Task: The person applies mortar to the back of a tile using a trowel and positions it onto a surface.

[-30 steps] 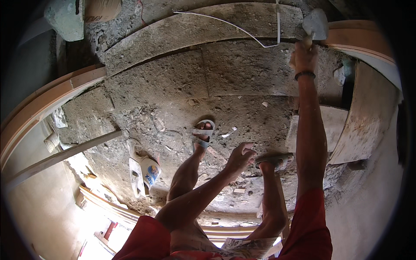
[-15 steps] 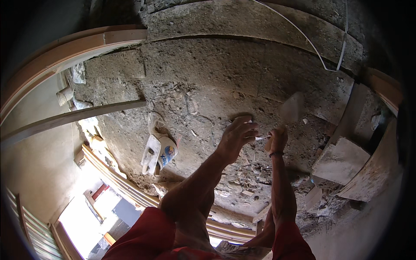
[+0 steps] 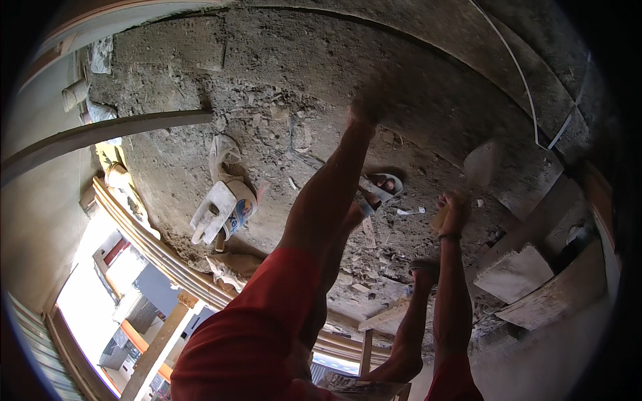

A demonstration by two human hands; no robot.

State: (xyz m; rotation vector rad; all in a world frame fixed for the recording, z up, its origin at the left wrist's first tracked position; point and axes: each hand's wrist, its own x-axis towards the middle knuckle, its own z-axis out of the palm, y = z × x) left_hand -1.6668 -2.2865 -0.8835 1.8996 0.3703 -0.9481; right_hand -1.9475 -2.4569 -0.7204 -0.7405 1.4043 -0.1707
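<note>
My right hand (image 3: 455, 210) is closed round the wooden handle (image 3: 440, 217) of a trowel. The trowel's pale, blurred blade (image 3: 483, 164) points away from me over the dusty ground. My left arm stretches far forward, and my left hand (image 3: 371, 103) is smeared by motion and dark above the rough grey surface, so its fingers cannot be made out. A small white scrap (image 3: 410, 211) lies on the dirt to the left of my right hand. Between my arms shows a foot in a sandal (image 3: 384, 186).
A cut white plastic container (image 3: 224, 207) lies on the left, near a wooden beam (image 3: 107, 134). Broken slabs (image 3: 513, 274) rest at the right. A white strap (image 3: 518, 63) crosses the far right. Rubble and chips cover the ground, and long poles (image 3: 157, 247) line the lower left edge.
My left hand has swung forward, away from my right hand. The right hand keeps hold of the trowel and appears farther right. The whole view has shifted, and the sandalled foot has come into sight.
</note>
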